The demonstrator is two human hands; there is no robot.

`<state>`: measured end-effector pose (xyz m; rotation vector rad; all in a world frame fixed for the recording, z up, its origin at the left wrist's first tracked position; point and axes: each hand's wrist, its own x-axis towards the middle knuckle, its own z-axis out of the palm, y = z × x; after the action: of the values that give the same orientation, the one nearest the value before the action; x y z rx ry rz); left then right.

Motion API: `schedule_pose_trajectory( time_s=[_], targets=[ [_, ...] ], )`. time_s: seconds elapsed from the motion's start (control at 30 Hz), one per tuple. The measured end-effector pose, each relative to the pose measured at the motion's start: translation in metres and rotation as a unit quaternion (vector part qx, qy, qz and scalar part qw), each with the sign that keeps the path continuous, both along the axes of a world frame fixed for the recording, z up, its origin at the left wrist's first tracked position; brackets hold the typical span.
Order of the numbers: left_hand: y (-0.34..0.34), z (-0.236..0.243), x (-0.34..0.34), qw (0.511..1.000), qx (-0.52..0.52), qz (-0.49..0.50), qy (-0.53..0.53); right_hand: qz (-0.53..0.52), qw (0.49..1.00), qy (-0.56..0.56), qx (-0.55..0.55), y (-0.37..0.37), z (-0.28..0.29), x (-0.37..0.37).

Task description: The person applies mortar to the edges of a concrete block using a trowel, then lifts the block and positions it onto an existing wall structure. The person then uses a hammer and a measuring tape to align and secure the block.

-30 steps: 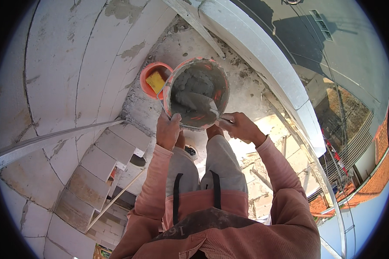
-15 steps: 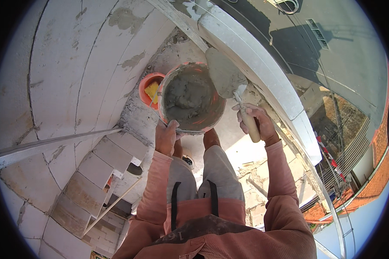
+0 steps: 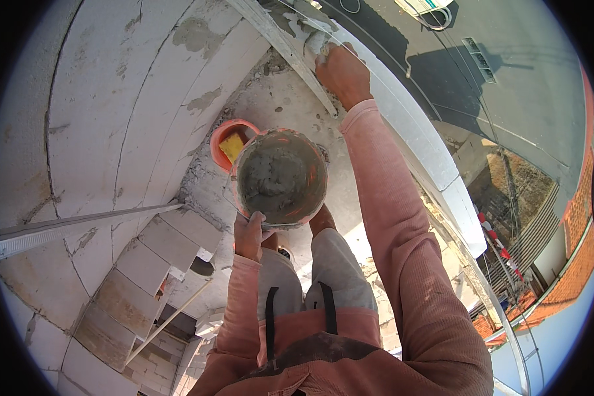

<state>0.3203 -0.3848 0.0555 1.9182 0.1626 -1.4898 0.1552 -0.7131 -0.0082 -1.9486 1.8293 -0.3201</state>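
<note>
My left hand [image 3: 249,232] grips the near left rim of a mortar-smeared orange bucket [image 3: 313,171] holding wet grey mortar [image 3: 270,175]. My right hand [image 3: 343,74] is closed on a trowel [image 3: 322,47], mostly hidden by the hand, at the top of the pale block wall [image 3: 442,158] on the right, where grey mortar is smeared. A smaller orange bucket [image 3: 221,156] with a yellow sponge-like object [image 3: 231,145] stands on the floor just beyond the held bucket.
A block wall [image 3: 92,99] rises at the left, crossed low by a metal bar [image 3: 92,221]. A long plank [image 3: 284,53] leans in the far corner. Stacked blocks [image 3: 132,277] lie lower left. Beyond the right wall are wires, a grey building wall and orange roof tiles.
My right hand has lifted the trowel out of the bucket and moved it up and away to the wall top. My left hand and bucket have shifted lower in the picture.
</note>
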Motion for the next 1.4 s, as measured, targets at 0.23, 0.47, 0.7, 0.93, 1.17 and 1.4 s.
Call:
schedule_pose_trajectory(
  time_s=[0.23,0.47,0.7,0.93,1.17,1.4],
  targets=[
    [0.011,-0.003,0.001,1.0,0.007,0.02,0.008,0.008,0.998,0.058,0.036,-0.007,0.008,0.014],
    [0.016,-0.014,0.008,1.0,0.022,-0.01,0.006,-0.005,0.991,0.086,0.106,-0.003,0.012,-0.004],
    [0.001,-0.007,-0.001,1.0,-0.025,-0.006,0.013,-0.039,0.991,0.094,0.089,0.009,0.006,-0.04],
    [-0.021,-0.003,-0.003,0.997,0.033,-0.067,-0.021,-0.077,0.973,-0.15,0.155,0.139,0.052,-0.114],
    [-0.044,0.003,-0.017,0.99,-0.037,-0.127,-0.056,-0.003,0.899,-0.234,0.371,0.217,0.094,-0.132],
    [-0.062,0.009,-0.029,0.925,-0.085,-0.334,-0.16,0.017,0.935,-0.111,0.335,0.242,0.03,-0.089]
  ],
)
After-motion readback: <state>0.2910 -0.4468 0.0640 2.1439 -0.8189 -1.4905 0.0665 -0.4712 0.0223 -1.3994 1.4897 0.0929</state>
